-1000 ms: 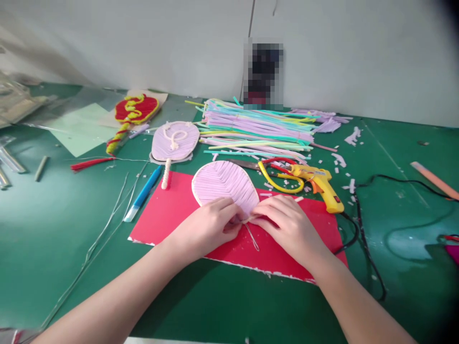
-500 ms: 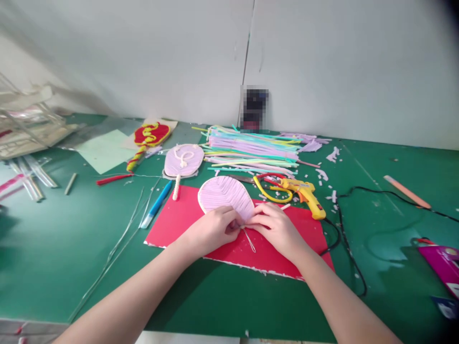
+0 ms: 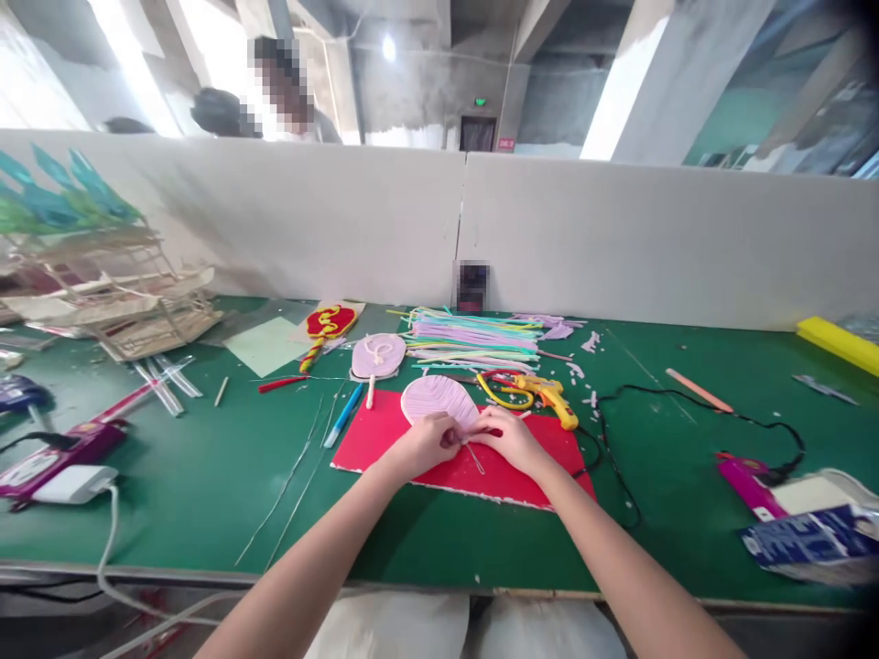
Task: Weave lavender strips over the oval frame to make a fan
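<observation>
A lilac pipe-cleaner fan with a pale rim lies over a red board. My left hand is closed in a pinch at its lower end. My right hand pinches the same end from the other side, fingertips almost meeting the left ones. Below the fingers a thin pale cord loop sticks out over the board. What exactly lies between the fingertips is hidden. Just behind the right hand is a yellow glue gun, beside scissors with yellow and red handles.
Bundled pastel pipe cleaners lie behind the board, near a finished lilac fan and a red-and-yellow fan. A blue pen lies left. Black cable runs right; power strips stand leftward. People are beyond the partition.
The head view has tilted up and widened, bringing in the room beyond the partition and the power strips. Both hands keep their pinch at the fan's lower end.
</observation>
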Action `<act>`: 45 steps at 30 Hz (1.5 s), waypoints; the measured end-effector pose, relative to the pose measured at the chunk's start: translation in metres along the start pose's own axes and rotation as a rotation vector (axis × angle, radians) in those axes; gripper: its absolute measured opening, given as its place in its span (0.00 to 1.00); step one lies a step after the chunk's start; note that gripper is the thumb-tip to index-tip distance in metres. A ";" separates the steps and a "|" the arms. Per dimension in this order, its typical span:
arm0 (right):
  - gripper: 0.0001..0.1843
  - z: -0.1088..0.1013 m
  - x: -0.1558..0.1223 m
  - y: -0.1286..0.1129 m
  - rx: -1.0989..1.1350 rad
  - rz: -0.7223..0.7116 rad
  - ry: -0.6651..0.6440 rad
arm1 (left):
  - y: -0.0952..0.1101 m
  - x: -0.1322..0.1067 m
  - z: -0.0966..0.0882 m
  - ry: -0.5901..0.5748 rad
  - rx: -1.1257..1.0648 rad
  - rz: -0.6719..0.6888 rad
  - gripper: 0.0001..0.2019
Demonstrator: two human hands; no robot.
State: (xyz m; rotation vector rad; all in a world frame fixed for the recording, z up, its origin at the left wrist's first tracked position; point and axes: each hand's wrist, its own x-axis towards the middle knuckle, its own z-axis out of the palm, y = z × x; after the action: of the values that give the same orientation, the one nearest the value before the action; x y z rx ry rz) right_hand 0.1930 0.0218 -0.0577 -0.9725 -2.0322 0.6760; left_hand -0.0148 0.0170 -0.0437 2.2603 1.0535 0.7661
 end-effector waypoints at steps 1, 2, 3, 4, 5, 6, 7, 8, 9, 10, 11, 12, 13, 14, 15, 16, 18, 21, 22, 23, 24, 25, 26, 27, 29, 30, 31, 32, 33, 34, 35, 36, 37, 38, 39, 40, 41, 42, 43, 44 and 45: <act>0.14 0.000 0.000 0.001 0.007 0.003 0.003 | 0.000 -0.002 0.002 0.026 0.000 0.001 0.07; 0.15 0.000 0.001 0.001 0.014 0.007 0.005 | 0.000 -0.004 0.003 0.052 0.000 0.000 0.07; 0.15 0.000 0.001 0.001 0.022 0.011 0.006 | 0.000 -0.006 0.005 0.077 0.001 -0.001 0.07; 0.15 0.001 0.001 0.001 0.029 0.015 0.008 | 0.001 -0.008 0.006 0.099 0.001 -0.003 0.07; 0.15 0.001 0.001 0.001 0.036 0.019 0.009 | 0.001 -0.010 0.007 0.117 0.003 -0.004 0.07; 0.16 0.001 0.001 0.001 0.043 0.022 0.010 | 0.001 -0.011 0.008 0.132 0.005 -0.004 0.07; 0.16 0.001 0.001 0.002 0.049 0.025 0.011 | 0.002 -0.012 0.008 0.144 0.009 -0.003 0.06; 0.16 0.001 0.001 0.002 0.055 0.027 0.012 | 0.002 -0.012 0.009 0.154 0.012 -0.001 0.06; 0.16 0.001 0.002 0.002 0.061 0.028 0.013 | 0.002 -0.012 0.009 0.163 0.016 0.002 0.06; 0.16 0.001 0.002 0.002 0.067 0.028 0.015 | 0.002 -0.012 0.010 0.169 0.020 0.005 0.06; 0.16 0.001 0.002 0.003 0.073 0.028 0.016 | 0.002 -0.012 0.010 0.174 0.023 0.009 0.06; 0.16 0.001 0.002 0.003 0.080 0.027 0.017 | 0.001 -0.012 0.010 0.177 0.026 0.013 0.06; 0.17 0.001 0.003 0.004 0.086 0.026 0.018 | 0.001 -0.011 0.010 0.180 0.028 0.018 0.06; 0.17 0.002 0.003 0.004 0.092 0.025 0.018 | 0.001 -0.011 0.010 0.183 0.030 0.021 0.06; 0.17 0.002 0.003 0.005 0.098 0.024 0.017 | 0.000 -0.011 0.010 0.186 0.032 0.025 0.06; 0.17 0.002 0.004 0.006 0.103 0.024 0.017 | 0.000 -0.011 0.010 0.188 0.033 0.027 0.05; 0.17 0.002 0.004 0.007 0.109 0.024 0.017 | 0.000 -0.011 0.010 0.189 0.033 0.033 0.05; 0.17 0.003 0.004 0.008 0.115 0.027 0.019 | -0.001 -0.012 0.009 0.188 0.031 0.037 0.06; 0.17 0.003 0.004 0.009 0.117 0.027 0.020 | -0.001 -0.012 0.009 0.188 0.031 0.038 0.06; 0.17 0.004 0.005 0.009 0.119 0.027 0.020 | -0.001 -0.012 0.009 0.188 0.032 0.038 0.06; 0.17 0.004 0.005 0.010 0.122 0.026 0.020 | -0.001 -0.012 0.009 0.188 0.033 0.039 0.06; 0.17 0.004 0.005 0.010 0.124 0.025 0.020 | -0.001 -0.012 0.009 0.189 0.033 0.039 0.06; 0.17 0.004 0.005 0.011 0.126 0.023 0.020 | -0.002 -0.012 0.009 0.190 0.033 0.039 0.06; 0.17 0.005 0.005 0.011 0.128 0.022 0.020 | -0.002 -0.012 0.009 0.191 0.033 0.038 0.06; 0.18 0.005 0.005 0.012 0.129 0.019 0.022 | -0.002 -0.012 0.009 0.196 0.034 0.037 0.05; 0.18 0.005 0.006 0.013 0.127 0.018 0.023 | -0.001 -0.012 0.009 0.198 0.035 0.036 0.05; 0.19 0.005 0.006 0.013 0.126 0.016 0.025 | -0.001 -0.012 0.009 0.201 0.036 0.035 0.04; 0.19 0.006 0.006 0.013 0.123 0.014 0.027 | 0.000 -0.012 0.008 0.203 0.038 0.034 0.03; 0.19 0.006 0.006 0.013 0.122 0.012 0.027 | 0.000 -0.012 0.008 0.203 0.038 0.032 0.03; 0.19 0.005 0.006 0.013 0.120 0.010 0.027 | 0.001 -0.012 0.008 0.204 0.038 0.031 0.03; 0.19 0.005 0.006 0.013 0.120 0.009 0.026 | 0.002 -0.012 0.007 0.203 0.038 0.031 0.03; 0.19 0.005 0.006 0.012 0.120 0.008 0.025 | 0.003 -0.012 0.007 0.201 0.037 0.030 0.04; 0.19 0.005 0.006 0.012 0.121 0.009 0.024 | 0.004 -0.012 0.007 0.200 0.037 0.030 0.04; 0.20 0.005 0.005 0.012 0.121 0.010 0.023 | 0.004 -0.013 0.006 0.198 0.037 0.028 0.04; 0.20 0.005 0.005 0.012 0.121 0.011 0.022 | 0.004 -0.013 0.006 0.198 0.037 0.026 0.04; 0.20 0.005 0.005 0.012 0.120 0.013 0.021 | 0.005 -0.013 0.006 0.198 0.038 0.023 0.04; 0.21 0.005 0.005 0.012 0.120 0.013 0.020 | 0.005 -0.013 0.006 0.197 0.038 0.021 0.04; 0.21 0.005 0.005 0.012 0.120 0.013 0.018 | 0.006 -0.013 0.006 0.197 0.038 0.020 0.04; 0.21 0.005 0.005 0.012 0.119 0.013 0.017 | 0.006 -0.013 0.006 0.198 0.037 0.020 0.04; 0.21 0.005 0.005 0.012 0.118 0.013 0.015 | 0.007 -0.013 0.005 0.198 0.037 0.021 0.04; 0.21 0.005 0.005 0.012 0.115 0.014 0.014 | 0.007 -0.013 0.005 0.200 0.035 0.021 0.04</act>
State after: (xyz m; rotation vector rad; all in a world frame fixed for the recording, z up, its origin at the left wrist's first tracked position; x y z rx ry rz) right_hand 0.1916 0.0323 -0.0668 -0.9221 -1.9535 0.7826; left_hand -0.0146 0.0017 -0.0464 2.2637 1.1427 1.0065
